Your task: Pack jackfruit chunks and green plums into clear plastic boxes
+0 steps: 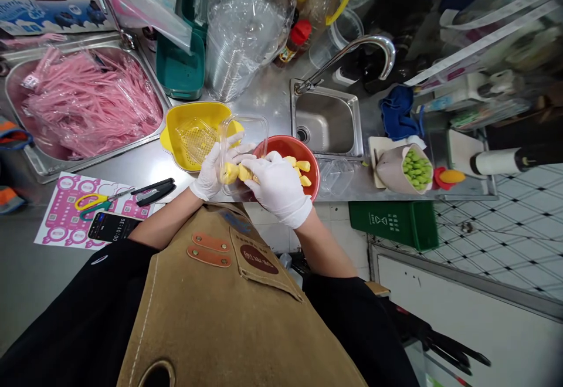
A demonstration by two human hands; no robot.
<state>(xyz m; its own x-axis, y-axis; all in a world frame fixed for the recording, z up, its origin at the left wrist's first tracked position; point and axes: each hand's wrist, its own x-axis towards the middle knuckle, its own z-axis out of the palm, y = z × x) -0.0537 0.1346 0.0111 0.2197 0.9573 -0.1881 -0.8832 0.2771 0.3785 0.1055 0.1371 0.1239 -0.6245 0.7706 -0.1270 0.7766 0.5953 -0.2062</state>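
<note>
My left hand [208,177], in a white glove, grips a clear plastic container [244,122] by its side, tilted in front of me. Yellow fruit pieces [229,173] lie along the lower part of this container. My right hand [284,190], gloved too, has its fingers closed on a yellow fruit piece [245,173] at the container; its fingertips are partly hidden. Behind and below the right hand stands a red bowl [313,155] with more yellow pieces in it. A yellow colander [176,118], left of the container, has another clear plastic container [193,135] inside.
A small sink [325,117] with a faucet [387,53] lies right of the bowl. The left sink [162,91] holds pink wrapped forks [92,102]. Scissors [99,202], a black stapler [153,192] and a phone [112,227] lie near the left forearm. Stacked clear containers [231,53] stand behind.
</note>
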